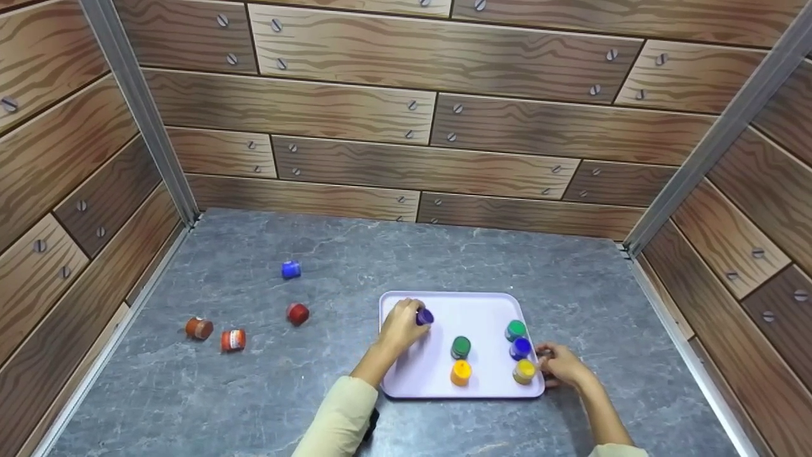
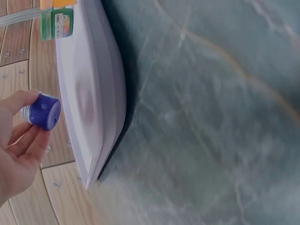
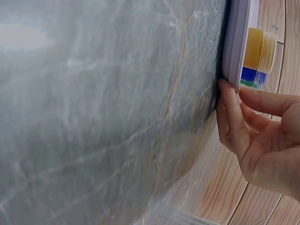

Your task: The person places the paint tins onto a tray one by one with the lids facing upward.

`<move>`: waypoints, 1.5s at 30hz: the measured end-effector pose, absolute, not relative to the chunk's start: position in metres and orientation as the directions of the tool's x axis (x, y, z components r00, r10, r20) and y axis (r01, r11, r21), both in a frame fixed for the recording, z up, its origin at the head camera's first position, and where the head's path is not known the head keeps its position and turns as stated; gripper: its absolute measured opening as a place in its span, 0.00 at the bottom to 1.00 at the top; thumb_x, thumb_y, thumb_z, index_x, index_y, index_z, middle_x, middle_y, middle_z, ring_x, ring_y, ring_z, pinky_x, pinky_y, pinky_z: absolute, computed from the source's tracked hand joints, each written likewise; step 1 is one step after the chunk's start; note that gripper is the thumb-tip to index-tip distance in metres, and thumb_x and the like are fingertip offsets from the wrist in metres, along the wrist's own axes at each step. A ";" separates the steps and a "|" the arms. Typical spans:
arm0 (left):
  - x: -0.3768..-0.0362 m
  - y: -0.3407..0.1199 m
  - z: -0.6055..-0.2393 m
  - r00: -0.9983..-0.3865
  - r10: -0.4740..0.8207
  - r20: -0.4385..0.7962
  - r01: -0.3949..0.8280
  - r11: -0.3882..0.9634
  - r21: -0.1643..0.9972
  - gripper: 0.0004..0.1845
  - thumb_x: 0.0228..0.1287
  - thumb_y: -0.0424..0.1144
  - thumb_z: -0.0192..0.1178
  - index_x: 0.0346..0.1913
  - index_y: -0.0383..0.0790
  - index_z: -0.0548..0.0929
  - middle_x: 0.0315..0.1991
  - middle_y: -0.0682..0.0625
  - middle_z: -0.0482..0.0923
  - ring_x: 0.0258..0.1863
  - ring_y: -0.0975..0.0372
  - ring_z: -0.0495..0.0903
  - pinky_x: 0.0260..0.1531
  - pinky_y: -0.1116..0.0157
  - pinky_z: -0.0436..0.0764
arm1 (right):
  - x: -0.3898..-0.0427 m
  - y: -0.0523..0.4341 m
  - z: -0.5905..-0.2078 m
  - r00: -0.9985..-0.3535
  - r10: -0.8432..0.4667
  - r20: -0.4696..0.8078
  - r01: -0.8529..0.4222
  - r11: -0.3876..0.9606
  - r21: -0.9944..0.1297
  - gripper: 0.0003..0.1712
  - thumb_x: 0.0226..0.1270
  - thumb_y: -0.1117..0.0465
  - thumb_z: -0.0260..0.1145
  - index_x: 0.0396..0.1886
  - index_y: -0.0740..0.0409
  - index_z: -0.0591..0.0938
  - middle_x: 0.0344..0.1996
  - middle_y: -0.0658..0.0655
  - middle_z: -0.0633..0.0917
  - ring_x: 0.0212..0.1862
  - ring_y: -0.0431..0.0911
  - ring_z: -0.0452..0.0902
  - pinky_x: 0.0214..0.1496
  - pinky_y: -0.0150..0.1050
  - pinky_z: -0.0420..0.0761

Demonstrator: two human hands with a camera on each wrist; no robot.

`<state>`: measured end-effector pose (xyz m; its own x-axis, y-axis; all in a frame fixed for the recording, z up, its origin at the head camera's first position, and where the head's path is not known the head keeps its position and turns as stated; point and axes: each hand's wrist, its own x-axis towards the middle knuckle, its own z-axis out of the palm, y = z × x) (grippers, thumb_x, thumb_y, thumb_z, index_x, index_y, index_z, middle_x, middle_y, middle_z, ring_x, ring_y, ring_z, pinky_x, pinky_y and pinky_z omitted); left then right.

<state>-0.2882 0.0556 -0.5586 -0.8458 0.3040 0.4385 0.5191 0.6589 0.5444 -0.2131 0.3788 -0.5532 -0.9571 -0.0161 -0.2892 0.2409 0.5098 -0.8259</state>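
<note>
My left hand [image 1: 401, 327] pinches a small purple paint jar [image 1: 425, 316] between thumb and fingers, over the left part of a pale lilac tray [image 1: 476, 311]. In the left wrist view the jar [image 2: 44, 111] is tilted, its end turned outward. At the tray's right edge, my right hand [image 1: 561, 364] grips the rim; the right wrist view has the thumb on the rim and fingers against the outer side. Mid-tray stand a dark green jar [image 1: 461, 347] and an orange jar [image 1: 460, 373]. Along the right side stand a green jar [image 1: 516, 329], a blue jar [image 1: 520, 348] and a yellow jar [image 1: 524, 372].
Left of the tray, a blue jar [image 1: 291, 270], a red jar [image 1: 297, 313], an orange-red jar [image 1: 233, 340] and a brown-orange jar [image 1: 199, 328] lie on the grey marbled tabletop [image 1: 342, 254]. Wood-patterned panels [image 1: 355, 108] wall the back and both sides.
</note>
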 end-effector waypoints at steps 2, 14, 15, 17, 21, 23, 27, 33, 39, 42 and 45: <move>-0.288 0.058 -0.561 -0.840 0.304 0.450 0.528 0.652 0.544 0.14 0.41 0.32 0.70 0.34 0.34 0.79 0.29 0.46 0.77 0.32 0.56 0.77 0.37 0.65 0.77 | -0.213 0.379 -0.553 -0.959 -0.012 -0.284 0.239 0.507 -0.828 0.19 0.51 0.76 0.49 0.45 0.79 0.67 0.30 0.58 0.75 0.28 0.48 0.72 0.26 0.42 0.80; -0.286 0.073 -0.567 -0.860 0.337 0.384 0.506 0.671 0.542 0.19 0.43 0.36 0.70 0.41 0.32 0.81 0.36 0.44 0.76 0.37 0.54 0.77 0.41 0.64 0.77 | -0.213 0.380 -0.554 -0.958 -0.018 -0.287 0.238 0.508 -0.828 0.19 0.51 0.76 0.49 0.46 0.79 0.67 0.31 0.59 0.75 0.28 0.48 0.72 0.27 0.42 0.80; -0.285 0.074 -0.568 -0.861 0.343 0.376 0.504 0.673 0.541 0.19 0.44 0.36 0.70 0.42 0.32 0.81 0.36 0.44 0.76 0.37 0.55 0.77 0.41 0.65 0.77 | -0.213 0.380 -0.554 -0.956 -0.023 -0.293 0.242 0.504 -0.829 0.19 0.51 0.76 0.49 0.46 0.79 0.67 0.31 0.59 0.75 0.28 0.47 0.72 0.27 0.42 0.80; -0.285 0.075 -0.569 -0.860 0.351 0.371 0.508 0.671 0.541 0.19 0.44 0.36 0.70 0.41 0.32 0.82 0.36 0.45 0.76 0.36 0.55 0.77 0.41 0.66 0.77 | -0.213 0.380 -0.553 -0.953 -0.035 -0.300 0.244 0.495 -0.834 0.20 0.50 0.76 0.49 0.46 0.79 0.66 0.30 0.59 0.74 0.28 0.47 0.71 0.27 0.41 0.80; -0.285 0.078 -0.569 -0.855 0.358 0.374 0.515 0.670 0.534 0.18 0.44 0.36 0.70 0.40 0.33 0.82 0.34 0.46 0.75 0.35 0.57 0.77 0.39 0.66 0.77 | -0.213 0.380 -0.553 -0.949 -0.044 -0.313 0.255 0.477 -0.841 0.21 0.49 0.77 0.48 0.47 0.80 0.65 0.27 0.57 0.73 0.27 0.46 0.70 0.26 0.39 0.80; -0.285 0.079 -0.569 -0.857 0.359 0.370 0.513 0.671 0.535 0.17 0.44 0.36 0.70 0.40 0.34 0.82 0.34 0.47 0.74 0.35 0.57 0.77 0.39 0.67 0.77 | -0.213 0.380 -0.552 -0.949 -0.045 -0.312 0.254 0.479 -0.840 0.21 0.49 0.76 0.48 0.47 0.80 0.65 0.27 0.56 0.73 0.27 0.46 0.71 0.26 0.39 0.79; -0.284 0.082 -0.569 -0.865 0.359 0.350 0.501 0.661 0.558 0.17 0.44 0.35 0.70 0.39 0.35 0.81 0.34 0.47 0.74 0.35 0.57 0.77 0.40 0.67 0.77 | -0.213 0.380 -0.552 -0.951 -0.040 -0.306 0.249 0.489 -0.836 0.20 0.51 0.76 0.49 0.46 0.80 0.65 0.27 0.57 0.73 0.27 0.46 0.71 0.26 0.40 0.80; -0.282 0.086 -0.568 -0.870 0.351 0.346 0.493 0.615 0.616 0.16 0.43 0.33 0.69 0.37 0.35 0.78 0.33 0.49 0.72 0.33 0.58 0.77 0.36 0.70 0.77 | -0.213 0.379 -0.553 -0.952 -0.016 -0.307 0.259 0.497 -0.828 0.20 0.52 0.76 0.49 0.47 0.79 0.66 0.30 0.59 0.74 0.29 0.47 0.71 0.28 0.42 0.80; -0.281 0.090 -0.569 -0.867 0.351 0.353 0.498 0.610 0.616 0.15 0.41 0.32 0.68 0.36 0.36 0.77 0.32 0.51 0.71 0.31 0.60 0.76 0.34 0.70 0.77 | -0.213 0.379 -0.553 -0.951 -0.005 -0.310 0.266 0.501 -0.823 0.21 0.51 0.76 0.49 0.48 0.79 0.66 0.30 0.59 0.74 0.29 0.48 0.72 0.28 0.43 0.81; -0.281 0.092 -0.570 -0.869 0.347 0.353 0.495 0.617 0.612 0.16 0.41 0.32 0.68 0.36 0.37 0.77 0.32 0.51 0.71 0.31 0.59 0.76 0.35 0.70 0.77 | -0.213 0.380 -0.554 -0.953 -0.020 -0.303 0.253 0.501 -0.828 0.21 0.52 0.76 0.49 0.48 0.80 0.66 0.29 0.59 0.74 0.29 0.47 0.72 0.28 0.42 0.81; -0.281 0.092 -0.572 -0.868 0.350 0.352 0.497 0.618 0.609 0.16 0.41 0.32 0.68 0.36 0.36 0.77 0.32 0.51 0.71 0.31 0.59 0.76 0.34 0.70 0.77 | -0.214 0.381 -0.555 -0.953 -0.032 -0.300 0.245 0.501 -0.830 0.21 0.52 0.76 0.49 0.48 0.80 0.65 0.30 0.59 0.74 0.29 0.47 0.72 0.28 0.42 0.81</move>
